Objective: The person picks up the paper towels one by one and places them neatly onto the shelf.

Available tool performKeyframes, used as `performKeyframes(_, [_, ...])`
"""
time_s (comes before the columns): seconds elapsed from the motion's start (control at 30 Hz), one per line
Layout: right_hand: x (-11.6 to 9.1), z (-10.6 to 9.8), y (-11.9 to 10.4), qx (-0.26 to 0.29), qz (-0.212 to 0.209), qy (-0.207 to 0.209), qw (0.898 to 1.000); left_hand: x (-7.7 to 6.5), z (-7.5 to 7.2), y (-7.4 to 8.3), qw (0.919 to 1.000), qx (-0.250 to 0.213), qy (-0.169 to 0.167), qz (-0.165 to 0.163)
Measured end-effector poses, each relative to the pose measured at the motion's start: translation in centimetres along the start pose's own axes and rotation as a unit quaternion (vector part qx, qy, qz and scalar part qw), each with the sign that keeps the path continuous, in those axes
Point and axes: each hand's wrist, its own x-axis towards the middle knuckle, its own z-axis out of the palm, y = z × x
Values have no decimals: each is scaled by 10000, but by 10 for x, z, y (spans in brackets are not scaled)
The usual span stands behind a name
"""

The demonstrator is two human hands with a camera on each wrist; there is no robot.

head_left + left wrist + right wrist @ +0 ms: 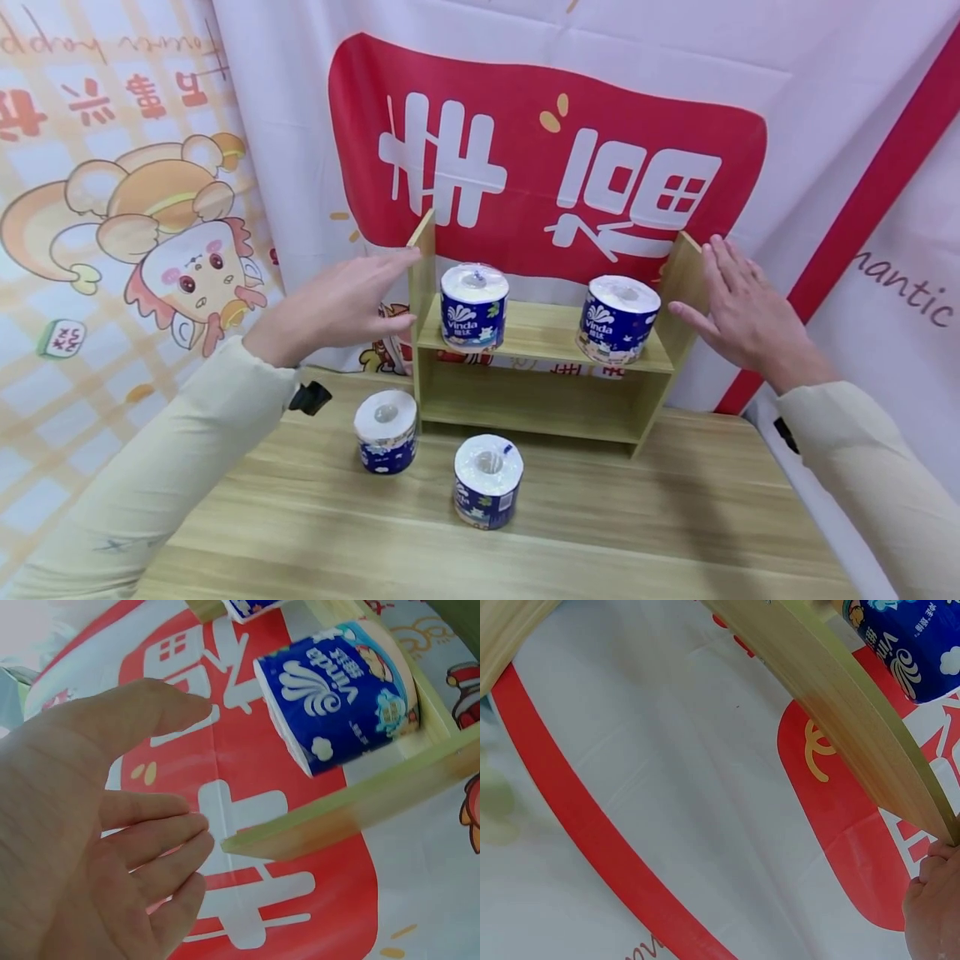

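Note:
My left hand (341, 304) is beside the left side panel (423, 275) of a small wooden shelf, fingers extended and thumb apart. In the left wrist view this hand (112, 802) holds nothing. My right hand (750, 312) has straight fingers by the top of the right side panel (686, 283); whether they touch it I cannot tell. On the upper board stand two blue-and-white toilet paper rolls, a left one (474, 312) and a right one (617, 321), both upright. Two more rolls stand on the table, one by the shelf's left foot (386, 442) and one in front (487, 492).
The shelf's lower board (525, 408) sits just above the wooden table (600, 525). Behind hangs a white cloth with a red printed panel (525, 167). A cartoon-printed cloth (135, 208) covers the left side.

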Motion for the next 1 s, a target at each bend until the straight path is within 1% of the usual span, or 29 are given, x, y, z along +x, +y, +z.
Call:
performKeyframes(0.1, [0, -1, 2, -8, 7, 36, 10000, -4, 1, 3, 9998, -136, -66, 127])
performKeyframes(0.23, [0, -2, 3, -7, 25, 49, 10000, -7, 5, 7, 9991, -328, -229, 166])
performKeyframes(0.33, [-1, -2, 4, 6, 35, 33, 10000, -8, 10, 8, 9981, -468, -335, 231])
performKeyframes(0.5, [-2, -3, 4, 23, 31, 18, 10000, -9, 20, 7, 9951, -740, -482, 442])
performKeyframes(0.67, [-2, -3, 3, 53, 22, 3, 10000, -12, 34, 8, 9936, -836, -553, 526])
performKeyframes(0.8, [-1, -3, 2, 80, 11, -15, 10000, -12, 49, 9, 9928, -872, -610, 550])
performKeyframes(1.0, [0, -1, 1, 128, 28, -50, 9999, -14, 74, 14, 9892, -1080, -771, 625])
